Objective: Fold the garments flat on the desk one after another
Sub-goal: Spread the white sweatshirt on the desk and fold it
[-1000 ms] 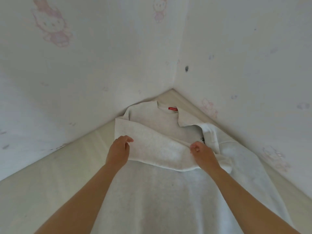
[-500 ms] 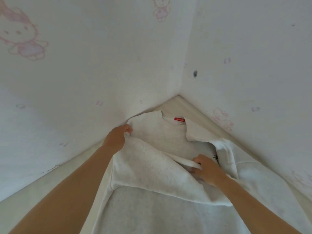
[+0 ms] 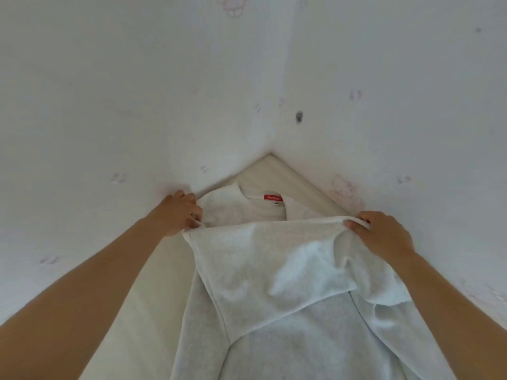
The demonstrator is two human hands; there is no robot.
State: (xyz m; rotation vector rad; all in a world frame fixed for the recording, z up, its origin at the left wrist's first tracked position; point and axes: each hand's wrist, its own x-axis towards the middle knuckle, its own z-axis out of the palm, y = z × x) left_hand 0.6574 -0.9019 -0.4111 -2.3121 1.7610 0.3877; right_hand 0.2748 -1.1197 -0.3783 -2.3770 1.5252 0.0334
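In the head view, the left hand (image 3: pixel 178 212) and right hand (image 3: pixel 384 237) are each pinching one end of the pale sweatshirt's (image 3: pixel 274 270) lifted fold. The garment is lying on the surface (image 3: pixel 153 283) by the wall corner, and uneven pulling is probably risking a skewed crease, since the right side is already bunching.

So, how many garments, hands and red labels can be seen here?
Garments: 1, the pale grey sweatshirt
Hands: 2, the left hand and the right hand, both gripping it
Red labels: 1, the red label at its collar
Total: 4
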